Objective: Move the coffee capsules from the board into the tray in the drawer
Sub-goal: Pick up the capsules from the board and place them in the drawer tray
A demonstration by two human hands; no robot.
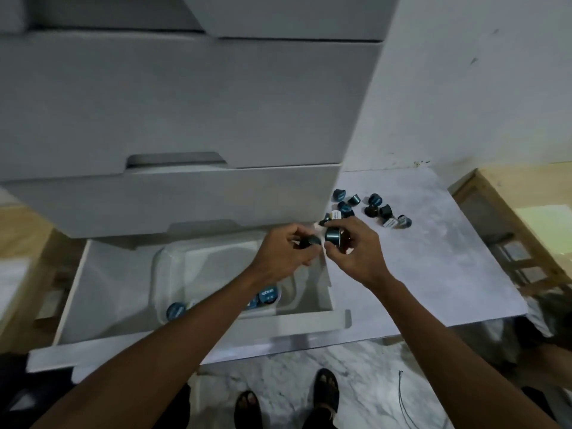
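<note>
A person stood over an open white drawer, the lowest of a grey-white chest whose upper drawer fronts filled the top of the view. Inside the drawer sat a clear plastic tray, pushed toward the drawer's right side. Three blue coffee capsules lay at the tray's near end: one capsule at the near left corner, and two close together to its right, partly hidden by the left forearm. White lettering showed on the foil lid of one of the pair, but it was reversed and too blurred to read with certainty.

Above the tray's far right corner, the left hand pinched a dark capsule between thumb and fingertips. Almost touching it, over the drawer's right wall, the right hand was curled around a blue capsule held on its side, with a second dark capsule seemingly tucked lower in the same grip.

To the right of the drawer lay a pale marble-patterned board. A loose cluster of about ten blue and dark capsules rested near the board's far left part, just beyond the right hand; some stood on their lids, others lay tipped, and two showed pale labels too small to read. Further right of the board stood a light wooden frame. Below the drawer front, two sandalled feet stood on a marbled floor, and a thin dark cord lay to their right.
</note>
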